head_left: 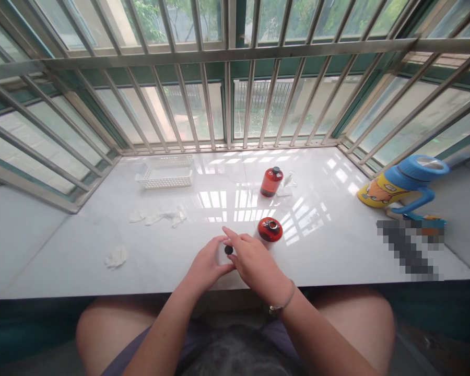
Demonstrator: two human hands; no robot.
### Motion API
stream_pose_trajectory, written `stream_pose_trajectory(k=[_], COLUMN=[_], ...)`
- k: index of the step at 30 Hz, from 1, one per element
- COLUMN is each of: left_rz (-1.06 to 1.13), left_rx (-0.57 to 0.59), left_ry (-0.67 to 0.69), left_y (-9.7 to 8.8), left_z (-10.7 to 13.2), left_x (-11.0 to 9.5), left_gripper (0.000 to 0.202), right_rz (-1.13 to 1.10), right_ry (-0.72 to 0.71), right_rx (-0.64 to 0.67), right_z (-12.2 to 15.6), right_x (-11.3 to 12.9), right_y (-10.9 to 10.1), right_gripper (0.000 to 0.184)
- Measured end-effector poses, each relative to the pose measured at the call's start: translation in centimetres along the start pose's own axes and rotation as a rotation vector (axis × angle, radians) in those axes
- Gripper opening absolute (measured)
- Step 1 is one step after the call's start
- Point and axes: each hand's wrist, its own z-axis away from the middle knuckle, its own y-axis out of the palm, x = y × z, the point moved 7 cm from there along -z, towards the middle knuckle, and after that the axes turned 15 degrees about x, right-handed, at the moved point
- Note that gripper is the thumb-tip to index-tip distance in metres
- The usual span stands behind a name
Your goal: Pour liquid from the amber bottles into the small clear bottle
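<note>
Close to the front edge of the white table, my two hands meet around a small round black cap (228, 250). The fingers of my right hand (254, 258) close on the cap from the right. My left hand (207, 263) curves round from the left, its thumb and fingers near the cap; what it grips between them is not clear. Just beyond my right hand stands a red bottle without a cap (267, 234), its round opening facing up. Behind it is a second red bottle (271, 184) wearing a black cap.
A small clear and white item (285, 189) sits beside the capped bottle. Back left is a white perforated basket (166, 180). Crumpled white tissues (159, 215) lie at left. A blue and yellow tumbler (391, 183) stands at right, near a blurred dark patch. Metal bars line the window.
</note>
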Motion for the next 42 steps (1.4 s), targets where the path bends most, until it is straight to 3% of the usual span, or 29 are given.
stream_pose_trajectory(k=[5,12,18,24,30,36,42], left_rz=[0.003,-0.011,-0.023,0.021,0.016,0.022,0.019], left_rx=[-0.009,-0.034,-0.039,-0.029,-0.031,-0.038,-0.043], left_ry=[-0.010,-0.013,0.006,-0.019,-0.037,-0.040,-0.038], left_y=[0.0,0.1,0.2,0.2,0.2,0.1,0.0], left_z=[0.0,0.3,0.3,0.3,0.2,0.3,0.4], left_x=[-0.1,0.3,0.9,0.8,0.9,0.8,0.6], left_gripper=[0.062,0.062,0.065,0.067,0.070,0.068,0.066], right_rz=[-0.057,-0.161,-0.213,-0.373,-0.373,-0.429,-0.343], right_ry=[-0.018,-0.007,0.030,-0.028,0.075,0.011,0.074], right_rx=[-0.026,-0.191,-0.297,-0.237,-0.305,-0.251,-0.363], right_z=[0.1,1.0,2.2,2.8,3.7,3.5,4.0], right_x=[-0.4,-1.5,-1.7,-1.5,-2.4,-1.7,-1.7], right_y=[0.2,0.9,1.1,2.1,2.9,3.5,2.8], right_gripper=[0.082,0.077,0.091,0.088,0.076,0.086,0.069])
